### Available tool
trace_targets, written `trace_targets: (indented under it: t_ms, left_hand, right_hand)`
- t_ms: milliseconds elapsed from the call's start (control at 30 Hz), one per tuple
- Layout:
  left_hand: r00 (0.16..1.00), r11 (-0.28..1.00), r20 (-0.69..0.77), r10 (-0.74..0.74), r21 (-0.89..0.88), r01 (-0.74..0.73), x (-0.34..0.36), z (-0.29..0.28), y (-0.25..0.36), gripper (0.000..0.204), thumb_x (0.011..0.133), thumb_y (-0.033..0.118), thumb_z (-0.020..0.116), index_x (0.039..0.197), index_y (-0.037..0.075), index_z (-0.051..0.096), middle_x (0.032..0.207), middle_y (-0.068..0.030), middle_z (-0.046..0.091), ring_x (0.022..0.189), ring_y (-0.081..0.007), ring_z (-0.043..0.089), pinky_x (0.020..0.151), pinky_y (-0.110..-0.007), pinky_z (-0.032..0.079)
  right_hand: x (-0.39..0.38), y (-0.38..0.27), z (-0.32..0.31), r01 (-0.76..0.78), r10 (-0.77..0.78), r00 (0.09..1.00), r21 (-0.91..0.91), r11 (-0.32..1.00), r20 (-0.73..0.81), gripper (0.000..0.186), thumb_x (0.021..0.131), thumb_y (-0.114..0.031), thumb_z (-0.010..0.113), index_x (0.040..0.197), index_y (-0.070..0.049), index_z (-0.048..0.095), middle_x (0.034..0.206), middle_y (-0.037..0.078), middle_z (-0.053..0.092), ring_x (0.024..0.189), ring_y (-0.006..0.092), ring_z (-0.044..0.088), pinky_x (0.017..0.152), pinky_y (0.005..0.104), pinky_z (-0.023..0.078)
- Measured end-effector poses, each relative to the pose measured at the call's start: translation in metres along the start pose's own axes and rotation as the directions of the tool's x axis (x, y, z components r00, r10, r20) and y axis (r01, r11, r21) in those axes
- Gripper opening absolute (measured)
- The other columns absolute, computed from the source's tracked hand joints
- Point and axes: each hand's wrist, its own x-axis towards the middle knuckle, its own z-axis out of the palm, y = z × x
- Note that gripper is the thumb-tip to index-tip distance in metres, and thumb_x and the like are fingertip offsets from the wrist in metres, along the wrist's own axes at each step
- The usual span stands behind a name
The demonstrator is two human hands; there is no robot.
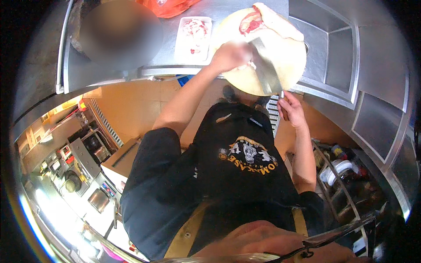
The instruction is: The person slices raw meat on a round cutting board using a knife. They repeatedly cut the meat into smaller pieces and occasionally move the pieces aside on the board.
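Fingers of the left hand point(230, 55) are wrapped around the handle of a cleaver point(265, 72), though the hand is blurred and the exact grip is hard to read. Just left of it, a white tray point(193, 48) with red meat scraps lies on the steel surface point(166, 55). The cleaver's broad blade slants down over the near part of a round, pale cutting board point(289, 52). At the far edge of the board lies a slab of raw meat point(254, 22), red with a pale rind, well apart from the blade. The cleaver looks heavy and stiff, best held by its handle only. The meat is probably soft and slippery, so it would want a flat, firm hold on the rind side. Further right, the right hand point(290, 109) hangs at the board's near rim, fingers loosely curled. Thumb and forefinger sit close at a small pale bit point(282, 94), but I cannot tell whether they pinch it. A steel sink point(333, 52) lies beyond.
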Motion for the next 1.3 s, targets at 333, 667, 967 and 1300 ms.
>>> trace_targets:
  t_ms: [333,667,967,1300]
  left_hand:
    - [0.782,0.995,-0.616,0.097,0.058,-0.078,-0.008,0.098,-0.032,0.07,0.086,0.034,0.085,0.142,0.001,0.059,0.149,-0.0284,0.054,0.135,-0.0456,0.052,0.116,-0.053,0.042]
    - [0.547,0.978,-0.837,0.023,-0.094,-0.185,-0.011,0.026,-0.035,0.051,0.091,0.018,0.076,0.135,-0.001,0.059,0.139,-0.0258,0.061,0.129,-0.0432,0.058,0.112,-0.048,0.046]
    - [0.432,0.904,-0.886,0.169,0.315,0.29,0.058,-0.034,-0.151,0.044,0.088,0.023,0.076,0.127,0.003,0.07,0.121,-0.0194,0.07,0.118,-0.0388,0.064,0.106,-0.048,0.05]
    - [0.907,0.946,-0.33,-0.263,0.098,0.31,0.157,0.005,-0.064,0.053,0.082,0.04,0.079,0.114,-0.002,0.075,0.112,-0.0217,0.076,0.108,-0.0363,0.073,0.096,-0.044,0.058]
  right_hand:
    - [0.032,0.085,0.065,-0.021,0.06,0.996,0.504,0.864,-0.061,0.022,0.114,-0.026,0.054,0.13,-0.013,0.057,0.082,0.004,0.061,0.06,0.0142,0.057,0.053,0.0273,0.047]
    - [0.048,0.011,0.152,0.136,-0.161,0.984,0.269,0.954,0.074,0.036,0.112,-0.018,0.056,0.145,-0.006,0.054,0.08,0.002,0.06,0.06,0.0112,0.055,0.054,0.0258,0.047]
    - [0.049,-0.032,0.154,0.164,-0.152,0.976,0.066,0.984,-0.157,0.038,0.111,-0.019,0.059,0.147,-0.009,0.056,0.078,0.0,0.061,0.056,0.0094,0.055,0.05,0.025,0.045]
    - [-0.013,0.027,0.047,0.162,-0.109,0.953,0.171,0.972,-0.284,0.028,0.112,-0.024,0.056,0.136,-0.011,0.061,0.078,0.0,0.062,0.053,0.0099,0.056,0.045,0.0215,0.04]
